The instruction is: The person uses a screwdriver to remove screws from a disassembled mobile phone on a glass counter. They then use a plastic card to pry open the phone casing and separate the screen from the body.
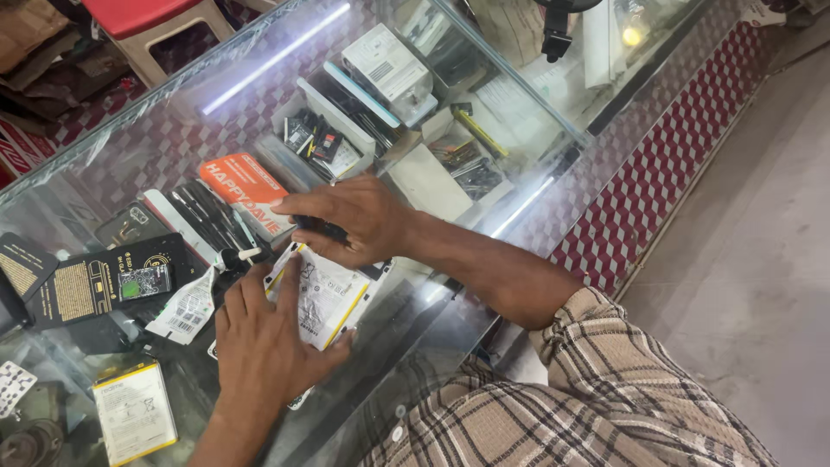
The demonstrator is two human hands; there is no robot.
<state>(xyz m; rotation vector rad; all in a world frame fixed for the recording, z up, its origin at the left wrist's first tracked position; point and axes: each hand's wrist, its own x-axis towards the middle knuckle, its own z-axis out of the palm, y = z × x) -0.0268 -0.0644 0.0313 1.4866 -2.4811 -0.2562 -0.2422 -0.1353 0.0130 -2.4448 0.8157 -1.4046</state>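
My left hand (264, 337) lies flat on a white-labelled phone battery with a yellow edge (327, 298), pressing it down on the glass counter (415, 346). Something dark sits under the battery; I cannot tell what. My right hand (359, 216) reaches in from the right in a plaid sleeve. Its fingers pinch a small black tool (322, 229) just above the battery's top edge. The two hands are close, almost touching over the battery.
Left of my hands lie an orange packet (242, 192), a white pouch (186, 307), a black phone panel (104, 281) and another yellow-edged battery (134, 413). Boxes (385, 62) sit under the glass. The counter's red-and-white checkered front (640, 199) drops to the floor on the right.
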